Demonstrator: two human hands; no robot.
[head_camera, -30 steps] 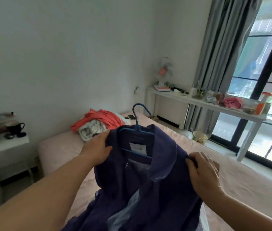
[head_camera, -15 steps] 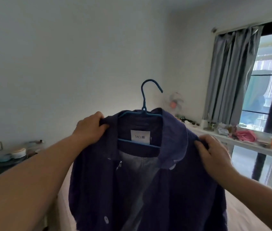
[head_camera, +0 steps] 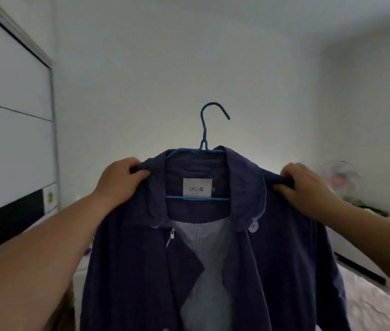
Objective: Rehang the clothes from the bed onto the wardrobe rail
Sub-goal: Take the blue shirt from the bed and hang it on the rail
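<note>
Currently I read the scene from the left edge. A wardrobe (head_camera: 12,115) with pale sliding panels and a dark lower band fills the left side, its front edge running close to my left forearm. Past it, a plain white wall (head_camera: 189,68) spans the middle of the view with open air in front of it.

My left hand (head_camera: 117,181) is clenched on the left shoulder of the navy jacket (head_camera: 141,271), fingers curled over the fabric fold. The jacket hangs upright on a blue hanger (head_camera: 204,149), held up at mid-frame between both hands, front open, with a lighter blue lining and a white neck label (head_camera: 197,187) showing. The hanger hook stands clear above the collar, touching nothing, with bare wall behind it.

My right hand (head_camera: 306,187) has its grip clenched on the right shoulder of the jacket in the same way.

Behind the right hand a fan (head_camera: 339,177) appears blurred, standing on a desk (head_camera: 380,211) that carries small items I cannot identify. Below it, at lower right, lies the bed (head_camera: 375,304) with pale bedding. The hanging jacket hides the floor and whatever lies directly ahead at low level.
</note>
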